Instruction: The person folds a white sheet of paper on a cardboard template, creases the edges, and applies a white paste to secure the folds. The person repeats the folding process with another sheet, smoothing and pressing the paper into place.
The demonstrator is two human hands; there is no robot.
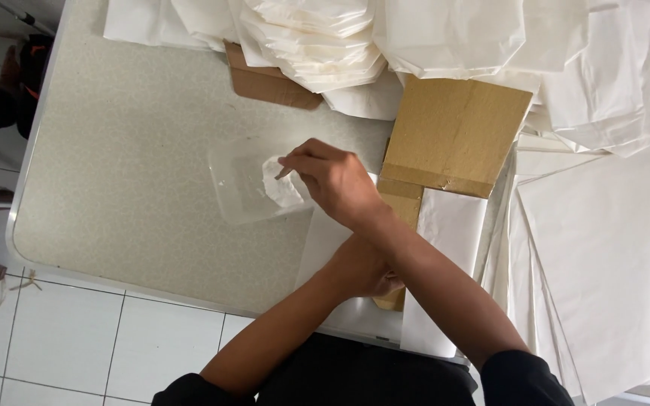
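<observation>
While the right hand (336,180) pinches crumpled white paper (281,188) over a clear plastic bag (238,188), the left hand (362,271), beneath that forearm, hides its fingers; I cannot tell its grip.

White paper sheets (603,248) lie stacked at the right — folded stacks (317,45) crowd the far edge. Cardboard (453,135) rests between them on the speckled table (129,150). Below — tiled floor (69,338).

Head camera — steep, close downward view

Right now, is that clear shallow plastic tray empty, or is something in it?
Not empty: the clear shallow plastic tray holds a white crumpled paper wad, which the right hand presses at with its fingertips.
</observation>
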